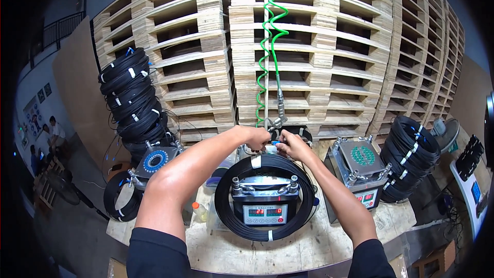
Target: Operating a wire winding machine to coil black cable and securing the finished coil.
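Observation:
Both my arms reach over the wooden table, and the hands come close together behind a black cable coil [223,198]. My left hand [259,138] is closed, its fingers curled; what they hold is hidden. A small blue piece [276,143], perhaps a cable-end connector, is pinched between the fingertips of my right hand [292,146]. The coil, tied with white bands, leans around a metal box with a digital display [264,214] and knobbed clamps on top. Just behind my hands, a metal air gun [279,118] hangs from a green spiral hose [274,36].
A similar box with green rings [362,155] stands right; another with a blue ring [156,161] stands left. Cable coils are stacked left [128,90] and right [409,159]. A small orange-capped bottle [198,211] is near my left forearm. Wooden pallets [309,67] rise behind the table.

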Available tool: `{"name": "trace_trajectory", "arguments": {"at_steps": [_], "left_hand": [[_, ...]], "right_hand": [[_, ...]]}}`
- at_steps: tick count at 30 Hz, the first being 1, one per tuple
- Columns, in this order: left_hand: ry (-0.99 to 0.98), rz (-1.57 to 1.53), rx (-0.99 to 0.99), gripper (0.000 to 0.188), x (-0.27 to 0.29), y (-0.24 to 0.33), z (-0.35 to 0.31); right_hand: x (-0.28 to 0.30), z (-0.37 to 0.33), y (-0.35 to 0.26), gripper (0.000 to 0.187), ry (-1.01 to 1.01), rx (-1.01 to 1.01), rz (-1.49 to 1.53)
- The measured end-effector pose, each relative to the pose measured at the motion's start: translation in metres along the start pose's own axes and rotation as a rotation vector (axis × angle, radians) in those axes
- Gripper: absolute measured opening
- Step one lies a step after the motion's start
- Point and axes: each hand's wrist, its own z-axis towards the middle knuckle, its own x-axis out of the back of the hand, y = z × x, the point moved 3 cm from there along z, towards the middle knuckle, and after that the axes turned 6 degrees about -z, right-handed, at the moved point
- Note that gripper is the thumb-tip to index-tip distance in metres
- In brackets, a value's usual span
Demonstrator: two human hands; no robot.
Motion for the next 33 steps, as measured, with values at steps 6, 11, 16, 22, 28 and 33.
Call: {"name": "trace_trajectory", "arguments": {"at_steps": [6, 11, 16, 22, 28, 33], "left_hand": [[0.598, -0.679, 0.048, 0.028, 0.025, 0.022, -0.064], [1.069, -1.112, 0.108, 0.032, -0.034, 0.018, -0.103], [1.379, -1.029, 0.090, 0.033, -0.069, 0.051, -0.124], [1.345, -0.811, 0.005, 0.036, -0.081, 0.074, -0.124], [1.347, -0.725, -0.074, 0.032, -0.083, 0.081, -0.130], [1.335, -0.738, -0.048, 0.034, -0.086, 0.082, -0.133]], "right_hand": [[-0.003, -0.026, 0.029, 0.017, 0.013, 0.047, 0.240], [0.006, -0.054, 0.020, 0.027, 0.360, -0.020, 0.652], [0.020, -0.081, -0.019, 0.028, 0.558, 0.138, 0.573], [0.002, -0.102, -0.049, 0.027, 0.536, 0.213, 0.396], [-0.005, -0.109, -0.054, 0.031, 0.480, 0.188, 0.398], [-0.006, -0.111, -0.051, 0.027, 0.472, 0.139, 0.428]]}}
